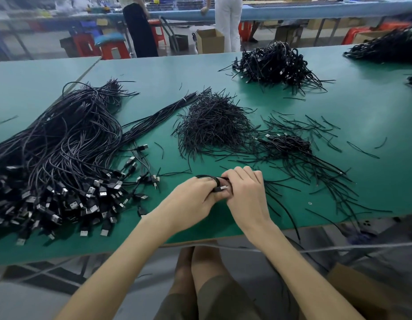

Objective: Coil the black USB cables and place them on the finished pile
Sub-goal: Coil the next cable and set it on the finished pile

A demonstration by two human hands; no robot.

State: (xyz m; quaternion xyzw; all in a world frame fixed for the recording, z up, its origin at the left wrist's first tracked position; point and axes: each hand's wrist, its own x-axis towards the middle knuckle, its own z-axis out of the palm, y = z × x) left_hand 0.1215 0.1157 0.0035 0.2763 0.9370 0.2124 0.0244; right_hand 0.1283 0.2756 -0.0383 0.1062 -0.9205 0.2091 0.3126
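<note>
Both hands meet just above the near part of the green table (362,107); between them is a black cable (206,176) wound into a small coil, with its silver plug (224,187) poking out toward the right. The left hand (191,197) has its fingers curled round the left side of the coil, and a loop arches over its knuckles; the right hand (245,192) bends its fingers down over the right side and grips the coil; its thumb is hidden.

To the left lies a big heap of loose cables (61,146), their plugs spilling toward the near edge; just beyond it lies a straight bundle (163,112) bound with a white tie. In the middle of the table, beyond the hands, is a mound of short black ties (212,125); more ties are scattered to the right of it, around a small pile of coiled cables (290,144). A larger pile of coils (274,63) sits far right, and another dark heap (389,47) lies at the far right corner.

Beyond the table two people (228,21) stand near a cardboard box (209,41) and red stools (114,50).
</note>
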